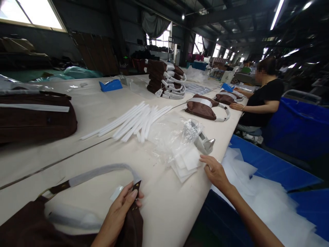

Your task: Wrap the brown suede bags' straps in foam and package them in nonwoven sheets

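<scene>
A dark brown handbag (pixel 24 219) lies at the lower left, its handle wrapped in pale protective film. My left hand (pixel 120 207) is closed on the bag's handle (pixel 137 186) at its dark leather end, thumb on top. The wrapped part of that handle arches away to the left, to a metal ring. My right hand (pixel 216 171) reaches over the table's right edge with its index finger extended. Its fingertips are at the edge of a small pile of white foam sheets (pixel 183 163); whether they touch is unclear. Beside the pile is a grey tape dispenser (pixel 204 142), partly under clear plastic bags (pixel 164 133).
White strips (pixel 138 120) lie mid-table. Behind them are stacked brown bags (pixel 160 80) and a blue tape dispenser (pixel 110 85). Another brown bag (pixel 10 120) is at left. A co-worker (pixel 267 89) handles a bag at right. Large foam sheets (pixel 264 195) fill the space below the table's right edge.
</scene>
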Available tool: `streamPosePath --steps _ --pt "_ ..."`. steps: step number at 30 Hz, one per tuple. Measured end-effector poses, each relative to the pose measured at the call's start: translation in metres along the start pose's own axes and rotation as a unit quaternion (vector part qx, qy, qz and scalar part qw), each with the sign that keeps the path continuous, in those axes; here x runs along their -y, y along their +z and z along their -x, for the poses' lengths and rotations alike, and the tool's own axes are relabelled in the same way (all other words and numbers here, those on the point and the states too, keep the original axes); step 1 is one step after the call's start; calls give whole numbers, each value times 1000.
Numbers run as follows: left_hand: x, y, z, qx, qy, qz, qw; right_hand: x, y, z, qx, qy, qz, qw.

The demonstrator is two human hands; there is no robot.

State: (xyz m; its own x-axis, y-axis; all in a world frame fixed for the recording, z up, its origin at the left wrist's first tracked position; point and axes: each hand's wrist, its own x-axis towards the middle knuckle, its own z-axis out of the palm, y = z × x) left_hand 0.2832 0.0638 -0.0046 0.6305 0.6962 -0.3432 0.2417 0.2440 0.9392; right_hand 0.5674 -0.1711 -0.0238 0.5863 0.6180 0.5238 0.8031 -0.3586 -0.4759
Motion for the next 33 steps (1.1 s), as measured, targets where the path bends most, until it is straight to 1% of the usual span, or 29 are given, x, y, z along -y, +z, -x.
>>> streamPosePath --steps 2,3,5,8,10,13,16,18,20,21,22,23,24,25,26,27,28,29,31,33 --pt "2 -2 -2 9 1 -3 1000 7 2 -6 0 15 -8 1000" --pt "4 -3 -4 12 3 -5 1000 12 3 -10 9 23 -9 1000" --pt "7 -5 -7 17 7 -7 1000 24 5 -17 41 55 -3 998" --pt "8 -5 -8 25 12 -12 1000 42 11 -28 89 119 36 988" --pt "8 -5 -7 28 16 -14 999 51 15 -32 111 143 37 983" --pt "7 -5 -5 33 27 -14 999 57 22 -36 100 165 -43 980" --pt "8 -6 -5 41 33 -18 998 55 23 -37 78 177 -112 975" --pt "8 -7 -5 41 36 -17 998 52 16 -35 74 186 -147 969" --pt "9 -7 -6 39 37 -16 998 49 1 -30 68 201 -186 959" --pt "9 -7 -6 37 35 -15 999 48 -9 -26 77 215 -216 949" --pt "10 -7 -7 36 34 -14 999 46 -21 -22 106 233 -253 933" --pt "11 -7 -8 36 32 -12 999 45 -34 -16 165 253 -294 907" --pt "11 -7 -9 36 31 -10 999 44 -46 -10 250 270 -330 869" --pt "12 -7 -10 36 28 -8 999 43 -58 -5 339 283 -355 824" --pt "13 -7 -11 35 26 -7 999 42 -68 0 407 290 -367 784" --pt "13 -8 -12 34 23 -6 999 41 -75 4 442 293 -368 764" --pt "13 -8 -12 34 19 -7 999 40 -81 7 442 297 -369 762" --pt "12 -8 -12 34 15 -8 999 38 -84 8 413 301 -374 774" --pt "9 -7 -10 31 11 -7 999 34 -85 10 319 309 -389 807" --pt "6 -5 -8 22 16 -1 1000 30 -81 14 222 323 -401 828"
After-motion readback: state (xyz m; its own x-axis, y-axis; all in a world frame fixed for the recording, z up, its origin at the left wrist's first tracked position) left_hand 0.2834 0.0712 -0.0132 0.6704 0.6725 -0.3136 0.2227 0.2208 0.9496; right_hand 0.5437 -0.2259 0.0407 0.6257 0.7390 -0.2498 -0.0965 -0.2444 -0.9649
